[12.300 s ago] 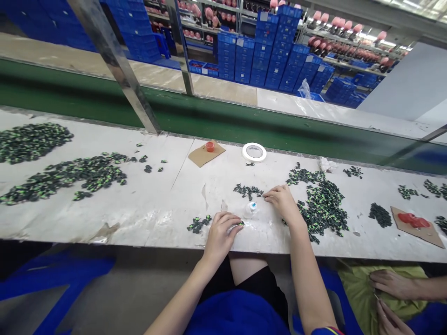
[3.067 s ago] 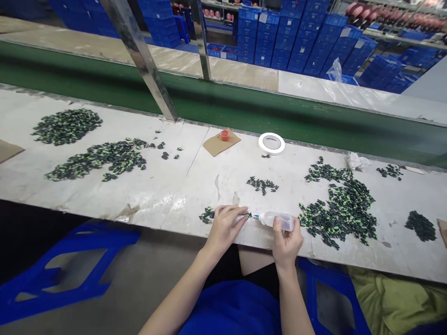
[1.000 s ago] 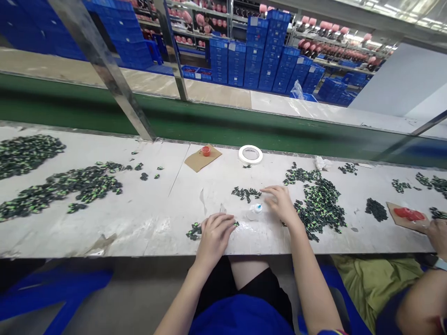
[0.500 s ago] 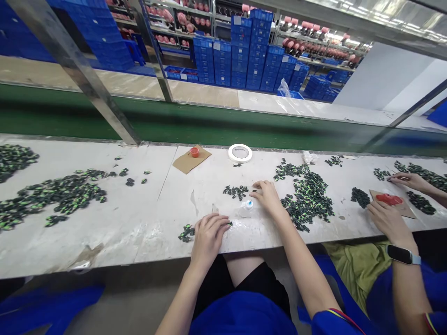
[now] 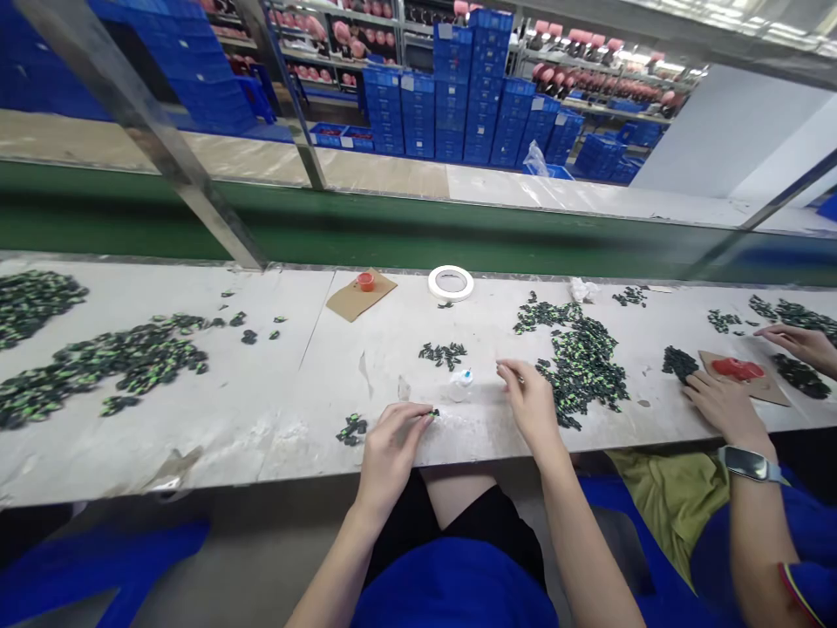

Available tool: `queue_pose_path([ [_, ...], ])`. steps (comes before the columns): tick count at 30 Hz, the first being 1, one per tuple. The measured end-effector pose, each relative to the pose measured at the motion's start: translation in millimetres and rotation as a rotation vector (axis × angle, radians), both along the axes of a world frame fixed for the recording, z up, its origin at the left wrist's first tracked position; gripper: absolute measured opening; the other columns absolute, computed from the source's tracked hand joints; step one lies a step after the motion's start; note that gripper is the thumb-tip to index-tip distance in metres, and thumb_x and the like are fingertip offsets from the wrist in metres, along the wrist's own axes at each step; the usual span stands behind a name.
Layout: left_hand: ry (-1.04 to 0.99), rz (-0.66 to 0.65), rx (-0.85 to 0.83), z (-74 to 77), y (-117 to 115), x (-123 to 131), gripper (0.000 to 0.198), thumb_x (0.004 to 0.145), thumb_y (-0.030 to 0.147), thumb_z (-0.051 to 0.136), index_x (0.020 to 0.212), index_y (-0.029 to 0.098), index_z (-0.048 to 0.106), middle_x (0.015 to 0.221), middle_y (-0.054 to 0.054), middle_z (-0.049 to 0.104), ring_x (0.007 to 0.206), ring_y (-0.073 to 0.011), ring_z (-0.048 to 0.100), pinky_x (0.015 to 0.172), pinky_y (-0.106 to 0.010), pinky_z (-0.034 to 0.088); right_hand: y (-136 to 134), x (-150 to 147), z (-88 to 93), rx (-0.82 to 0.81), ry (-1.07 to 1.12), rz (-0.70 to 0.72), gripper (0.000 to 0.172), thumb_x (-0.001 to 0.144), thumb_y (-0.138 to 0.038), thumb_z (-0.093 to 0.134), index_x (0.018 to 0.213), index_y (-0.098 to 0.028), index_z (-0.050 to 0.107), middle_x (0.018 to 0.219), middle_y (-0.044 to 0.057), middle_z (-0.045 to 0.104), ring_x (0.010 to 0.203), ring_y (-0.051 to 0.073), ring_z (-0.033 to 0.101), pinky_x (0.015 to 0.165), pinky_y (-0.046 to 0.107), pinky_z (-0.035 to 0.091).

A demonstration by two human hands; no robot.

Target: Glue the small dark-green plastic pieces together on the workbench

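Note:
My left hand rests low over the table, thumb and forefinger pinching a small black-and-green piece. Beside it on the left lies a small cluster of similar pieces. My right hand hovers just left of a large pile of black-and-green pieces. Its thumb and forefinger are drawn close together, and anything between them is too small to make out. Between my hands stands a small clear-white container with a blue tip. Behind that container lies a small group of dark pieces.
A roll of white tape and a red cup on cardboard lie toward the back. More pieces spread across the left. On the right, a co-worker's hands work around a red object on cardboard.
My right hand has drawn back from the small group of dark pieces, moving right and toward me. My left hand stays nearly in place, its pinched piece now showing more clearly.

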State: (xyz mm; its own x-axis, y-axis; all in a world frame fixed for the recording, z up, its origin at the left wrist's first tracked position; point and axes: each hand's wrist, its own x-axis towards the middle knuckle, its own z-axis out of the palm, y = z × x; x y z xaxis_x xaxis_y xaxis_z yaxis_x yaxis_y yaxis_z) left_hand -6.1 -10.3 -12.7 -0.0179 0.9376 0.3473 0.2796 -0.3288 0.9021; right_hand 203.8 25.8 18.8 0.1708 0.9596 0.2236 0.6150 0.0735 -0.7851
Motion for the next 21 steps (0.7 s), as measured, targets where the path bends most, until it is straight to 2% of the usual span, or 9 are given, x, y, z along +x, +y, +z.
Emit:
queue_pose_path([
  [3,-0.029,-0.02,0.014,15.4,-3,7,0.011,0.086,0.025,0.061,0.088,0.022,0.072,0.085,-0.004,0.071,0.085,-0.0184,0.066,0.078,-0.031,0.056,-37,-17,7.4,0.013,0.221,0.058,0.025,0.087,-0.037,0.055,0.096,-0.02,0.072,0.088,0.006,0.071,0.069,0.017,0.066,0.063,0.029,0.055],
  [6,-0.042,-0.018,-0.007,23.0,-6,13,0.011,0.086,0.025,0.062,0.089,0.022,0.073,0.085,-0.005,0.071,0.084,-0.019,0.067,0.076,-0.031,0.056,-56,-37,8.4,-0.042,0.378,0.044,0.024,0.08,-0.036,0.065,0.095,-0.019,0.074,0.082,0.006,0.073,0.076,0.02,0.069,0.067,0.03,0.058],
  [8,-0.045,0.002,-0.021,24.2,-8,14,0.012,0.085,0.025,0.063,0.09,0.022,0.073,0.086,-0.005,0.071,0.084,-0.0188,0.067,0.075,-0.031,0.057,-58,-46,7.2,-0.076,0.432,0.024,0.022,0.077,-0.036,0.068,0.089,-0.019,0.074,0.081,0.006,0.075,0.075,0.021,0.071,0.068,0.031,0.059],
  [11,-0.041,0.012,0.005,23.5,-10,14,0.012,0.085,0.023,0.062,0.091,0.022,0.073,0.085,-0.005,0.072,0.083,-0.0184,0.067,0.074,-0.03,0.057,-56,-52,6.4,-0.095,0.45,0.078,0.016,0.077,-0.035,0.068,0.081,-0.021,0.075,0.083,0.005,0.076,0.078,0.022,0.072,0.07,0.032,0.06],
  [16,-0.045,-0.034,0.0,23.4,-11,12,0.014,0.087,0.024,0.061,0.092,0.023,0.074,0.085,-0.005,0.073,0.084,-0.0192,0.066,0.074,-0.031,0.057,-55,-52,7.3,-0.101,0.495,0.133,0.013,0.077,-0.032,0.068,0.082,-0.022,0.076,0.085,0.004,0.077,0.079,0.022,0.072,0.07,0.032,0.062],
  [21,-0.096,-0.085,-0.097,26.6,-12,10,0.013,0.084,0.023,0.064,0.093,0.023,0.074,0.088,-0.005,0.073,0.087,-0.0191,0.067,0.077,-0.031,0.057,-55,-53,6.8,-0.006,0.467,0.193,0.01,0.079,-0.026,0.067,0.082,-0.024,0.077,0.086,0.004,0.076,0.081,0.02,0.072,0.072,0.032,0.061],
])
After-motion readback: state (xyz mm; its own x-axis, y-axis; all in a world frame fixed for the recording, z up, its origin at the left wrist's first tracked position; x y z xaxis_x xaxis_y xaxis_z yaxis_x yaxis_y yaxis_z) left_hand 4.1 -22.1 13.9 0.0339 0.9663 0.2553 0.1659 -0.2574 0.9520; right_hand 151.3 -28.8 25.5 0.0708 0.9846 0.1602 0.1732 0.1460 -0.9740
